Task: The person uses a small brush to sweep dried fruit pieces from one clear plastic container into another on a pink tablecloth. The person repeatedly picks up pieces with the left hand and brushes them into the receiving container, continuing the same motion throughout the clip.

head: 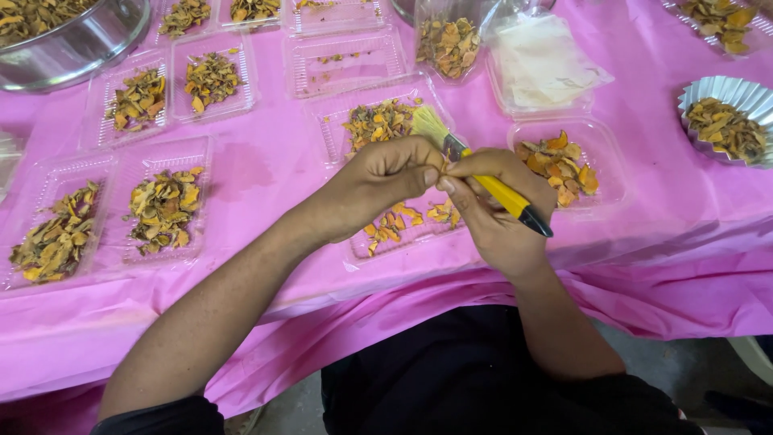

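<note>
My right hand (498, 211) grips a small paintbrush (499, 192) with a yellow handle, a black tip and pale yellow bristles that point up and left. My left hand (378, 182) is closed, its fingertips pinched right against the right hand's fingers near the brush's metal band. Whether it pinches a small piece is hidden. Both hands hover over a clear plastic tray (338, 137) that holds dried orange-yellow slices (378, 122) at its far end and several more (388, 224) at its near end.
Several clear trays of dried slices lie on the pink table cover (266, 161). A steel bowl (72, 48) sits far left, a fluted foil cup (729, 121) far right, a tray of white sheets (541, 60) behind. The table edge runs close to my lap.
</note>
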